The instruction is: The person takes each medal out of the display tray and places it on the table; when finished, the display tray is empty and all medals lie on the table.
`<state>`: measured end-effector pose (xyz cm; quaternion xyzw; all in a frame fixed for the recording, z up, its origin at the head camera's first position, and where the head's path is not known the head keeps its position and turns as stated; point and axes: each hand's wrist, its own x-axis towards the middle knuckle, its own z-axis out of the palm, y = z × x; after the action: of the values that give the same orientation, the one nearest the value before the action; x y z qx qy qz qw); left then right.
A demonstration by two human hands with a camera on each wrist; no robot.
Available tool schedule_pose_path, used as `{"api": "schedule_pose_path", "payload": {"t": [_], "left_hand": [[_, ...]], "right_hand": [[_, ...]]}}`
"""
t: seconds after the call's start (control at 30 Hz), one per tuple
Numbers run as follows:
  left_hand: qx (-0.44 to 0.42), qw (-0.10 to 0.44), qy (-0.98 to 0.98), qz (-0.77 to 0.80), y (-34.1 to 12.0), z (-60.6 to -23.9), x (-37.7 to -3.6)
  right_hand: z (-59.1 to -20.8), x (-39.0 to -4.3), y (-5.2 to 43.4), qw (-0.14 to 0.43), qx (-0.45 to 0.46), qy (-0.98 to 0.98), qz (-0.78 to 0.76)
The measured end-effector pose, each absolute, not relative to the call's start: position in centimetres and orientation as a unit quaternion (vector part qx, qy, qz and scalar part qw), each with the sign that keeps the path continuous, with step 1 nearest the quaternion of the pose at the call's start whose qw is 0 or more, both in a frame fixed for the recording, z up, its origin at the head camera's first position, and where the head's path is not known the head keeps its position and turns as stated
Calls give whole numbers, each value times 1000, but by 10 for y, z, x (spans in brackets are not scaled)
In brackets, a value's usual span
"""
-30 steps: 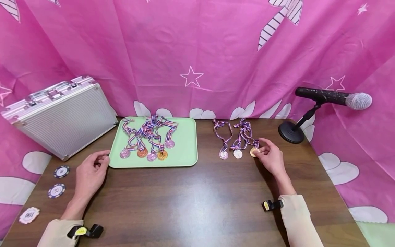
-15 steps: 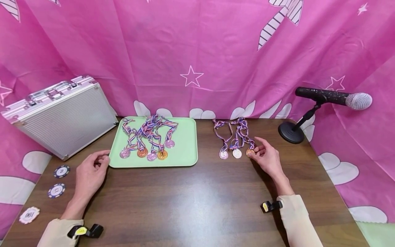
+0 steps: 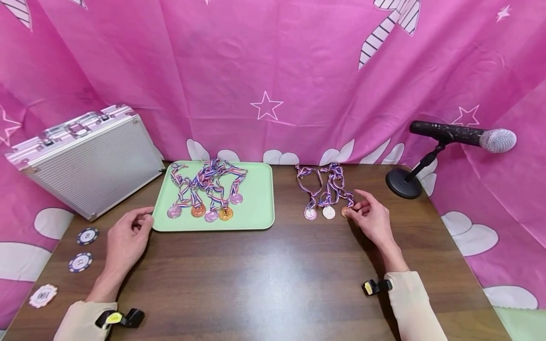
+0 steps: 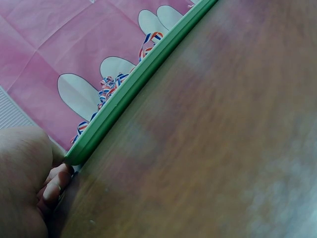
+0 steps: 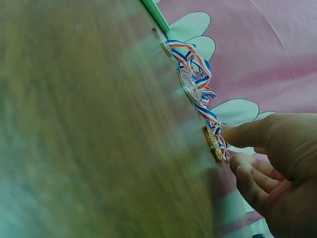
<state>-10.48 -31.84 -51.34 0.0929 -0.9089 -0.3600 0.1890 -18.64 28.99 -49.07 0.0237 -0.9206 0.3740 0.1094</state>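
In the head view my left hand holds the left edge of a pale green tray, near its front corner. The left wrist view shows fingers and thumb about the tray's corner. Several medals with striped ribbons lie on it in gold, copper and pinkish silver; a gold medal is nearest the middle. To the right, three medals stand in a row on the table: a silvery medal, a second silvery medal, and a gold-coloured medal that my right hand pinches at its right side.
A silver case stands behind left. Three poker chips, a dark chip, another dark chip and a white chip, lie along the table's left edge. A microphone on a black stand occupies the back right. A pink curtain hangs behind.
My right hand has shifted slightly left with the gold-coloured medal, bringing it closer to the middle silvery one, and its ribbon has bunched nearer. My left hand stays at the tray.
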Motion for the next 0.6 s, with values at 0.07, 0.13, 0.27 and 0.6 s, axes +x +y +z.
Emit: {"api": "schedule_pose_path", "payload": {"t": [0.07, 0.13, 0.27, 0.6], "left_hand": [[94, 187, -910, -358, -318, -513, -104], [95, 186, -910, -359, -318, -512, -104], [97, 185, -911, -356, -318, -512, -104], [97, 186, -909, -360, -318, -512, -104]], "right_hand": [[-488, -184, 286, 123, 32, -916, 381], [-484, -182, 280, 136, 40, -910, 389], [-479, -176, 262, 146, 64, -899, 408], [-472, -164, 207, 117, 117, -882, 440]]}}
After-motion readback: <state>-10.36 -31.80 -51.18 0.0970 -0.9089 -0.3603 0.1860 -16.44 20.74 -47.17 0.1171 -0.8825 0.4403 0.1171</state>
